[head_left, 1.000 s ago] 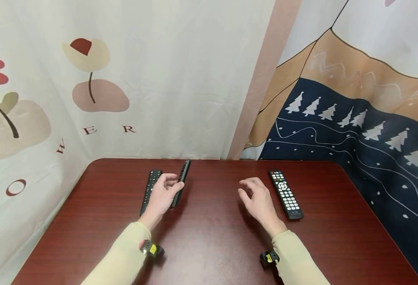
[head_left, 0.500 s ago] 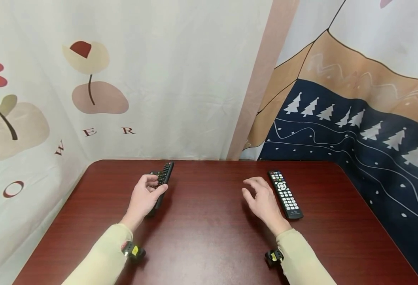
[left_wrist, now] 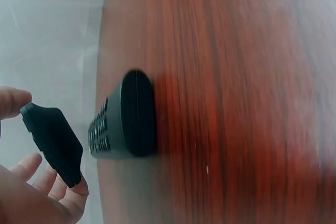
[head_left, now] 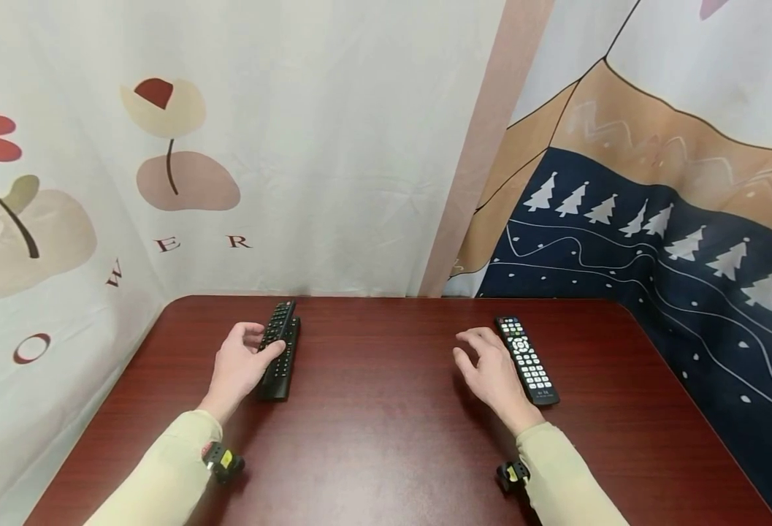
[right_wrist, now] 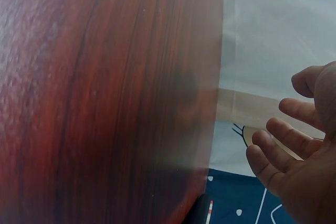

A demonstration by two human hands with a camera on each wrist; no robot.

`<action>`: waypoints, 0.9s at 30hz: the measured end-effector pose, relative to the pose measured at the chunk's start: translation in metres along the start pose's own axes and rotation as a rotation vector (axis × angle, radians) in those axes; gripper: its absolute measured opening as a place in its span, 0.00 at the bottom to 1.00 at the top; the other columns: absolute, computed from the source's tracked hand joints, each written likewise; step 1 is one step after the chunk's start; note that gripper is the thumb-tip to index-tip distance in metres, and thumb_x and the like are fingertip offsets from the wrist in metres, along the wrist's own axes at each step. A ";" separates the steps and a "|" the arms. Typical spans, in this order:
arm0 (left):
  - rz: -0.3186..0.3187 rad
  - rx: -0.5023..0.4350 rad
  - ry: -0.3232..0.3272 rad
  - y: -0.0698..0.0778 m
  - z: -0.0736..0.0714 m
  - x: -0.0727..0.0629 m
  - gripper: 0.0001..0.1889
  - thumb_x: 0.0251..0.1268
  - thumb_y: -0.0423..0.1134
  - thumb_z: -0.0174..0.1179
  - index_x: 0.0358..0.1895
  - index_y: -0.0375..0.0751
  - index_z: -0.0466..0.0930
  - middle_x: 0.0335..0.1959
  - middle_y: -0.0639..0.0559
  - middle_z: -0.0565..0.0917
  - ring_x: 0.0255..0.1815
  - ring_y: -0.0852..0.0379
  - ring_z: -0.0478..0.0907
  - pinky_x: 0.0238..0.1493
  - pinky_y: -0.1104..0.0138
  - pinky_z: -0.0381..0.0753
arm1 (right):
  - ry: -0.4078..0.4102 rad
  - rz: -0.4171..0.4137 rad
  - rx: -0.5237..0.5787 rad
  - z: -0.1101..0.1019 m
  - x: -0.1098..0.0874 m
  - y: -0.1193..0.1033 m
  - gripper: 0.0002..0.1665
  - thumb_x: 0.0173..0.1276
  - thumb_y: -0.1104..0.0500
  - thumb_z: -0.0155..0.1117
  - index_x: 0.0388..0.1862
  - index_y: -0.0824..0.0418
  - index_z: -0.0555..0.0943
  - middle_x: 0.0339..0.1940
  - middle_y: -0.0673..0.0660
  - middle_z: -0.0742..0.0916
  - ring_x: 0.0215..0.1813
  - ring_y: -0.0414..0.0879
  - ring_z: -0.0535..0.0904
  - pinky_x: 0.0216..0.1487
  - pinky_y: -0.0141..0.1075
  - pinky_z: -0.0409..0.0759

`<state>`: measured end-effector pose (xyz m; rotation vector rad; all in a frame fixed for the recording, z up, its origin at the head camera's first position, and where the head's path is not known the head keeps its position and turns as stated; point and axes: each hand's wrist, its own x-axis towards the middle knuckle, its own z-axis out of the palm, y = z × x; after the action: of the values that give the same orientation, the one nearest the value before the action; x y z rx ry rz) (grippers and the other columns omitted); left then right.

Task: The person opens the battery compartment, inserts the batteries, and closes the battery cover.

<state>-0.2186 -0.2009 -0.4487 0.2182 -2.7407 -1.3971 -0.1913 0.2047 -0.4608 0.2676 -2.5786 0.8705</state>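
My left hand [head_left: 236,369] pinches a black remote control [head_left: 278,320] between thumb and fingers. Beneath it in the head view a second black remote [head_left: 283,383] lies on the table, partly covered by the held one. From the left wrist, a gap shows between the held remote [left_wrist: 56,142] and the lying remote [left_wrist: 137,114]. My right hand [head_left: 492,371] hovers over the table with loosely bent fingers and holds nothing. Just right of it lies a black remote with white buttons [head_left: 529,361]; only a dark end of this remote [right_wrist: 197,211] enters the right wrist view.
The dark red wooden table [head_left: 386,438] has its far edge against a pale printed curtain [head_left: 333,161]. On the right hangs a navy and tan cloth [head_left: 622,241] with tree shapes. A small camera [head_left: 224,462] sits on the left wrist, another camera [head_left: 512,476] on the right.
My left hand has carried its remote leftward, from right of the lying remote to over it, turning its buttons more upward. The right hand has drifted slightly right, closer to the white-buttoned remote.
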 end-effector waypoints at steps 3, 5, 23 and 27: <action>-0.008 0.023 0.016 -0.006 -0.003 0.002 0.30 0.70 0.47 0.65 0.66 0.32 0.68 0.60 0.31 0.77 0.58 0.37 0.75 0.56 0.49 0.74 | 0.007 -0.010 -0.010 -0.001 0.000 0.002 0.16 0.69 0.63 0.69 0.55 0.65 0.86 0.54 0.62 0.85 0.56 0.59 0.81 0.56 0.53 0.80; -0.010 0.045 0.026 -0.009 -0.006 0.003 0.31 0.69 0.48 0.65 0.66 0.32 0.68 0.59 0.31 0.78 0.58 0.36 0.75 0.56 0.48 0.74 | 0.007 -0.012 -0.014 -0.001 0.001 0.002 0.16 0.69 0.63 0.69 0.55 0.65 0.86 0.54 0.62 0.84 0.56 0.59 0.81 0.56 0.53 0.80; -0.031 0.167 0.055 -0.030 -0.018 0.013 0.32 0.67 0.46 0.65 0.66 0.28 0.67 0.58 0.27 0.78 0.55 0.33 0.77 0.53 0.43 0.76 | 0.025 -0.047 -0.054 -0.003 0.001 0.013 0.16 0.68 0.65 0.70 0.53 0.68 0.86 0.52 0.64 0.84 0.55 0.61 0.81 0.58 0.54 0.80; -0.036 0.192 0.057 -0.033 -0.019 0.014 0.32 0.66 0.45 0.66 0.65 0.26 0.67 0.58 0.26 0.77 0.56 0.32 0.76 0.54 0.42 0.75 | 0.023 -0.044 -0.055 -0.002 0.001 0.015 0.16 0.67 0.65 0.70 0.53 0.68 0.86 0.52 0.64 0.84 0.54 0.60 0.81 0.58 0.54 0.80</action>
<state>-0.2272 -0.2375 -0.4640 0.3131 -2.8356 -1.1162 -0.1959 0.2180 -0.4669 0.2954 -2.5616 0.7815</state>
